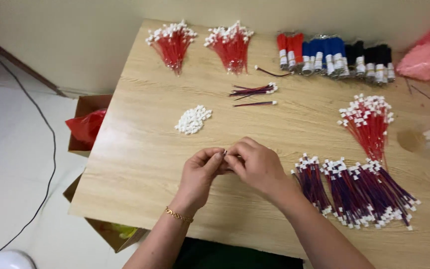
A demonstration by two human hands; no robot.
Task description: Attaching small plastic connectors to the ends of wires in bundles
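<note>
A person's left hand and right hand are meeting fingertip to fingertip over a pale wooden table, both pinching one small white piece that is barely showing between them; whether a wire is attached cannot be told. A gold bracelet is circling the left wrist. Just beyond the pinch, to its left, a small heap of white plastic plugs is lying on the table. Farther beyond the grip, a few loose purple wires are resting near the middle. At the far edge, two fans of red wires with white tips are spreading out, and beside them banded bundles in red, blue and black are lined up, each wrapped with a white label band. Right of the grip, bunches of dark red-and-blue wires are lying close to the right forearm, with another red fan beyond them. A pink plastic bag is sitting at the far right corner. Left of the table, a cardboard box holding a red bag is standing on the floor.
</note>
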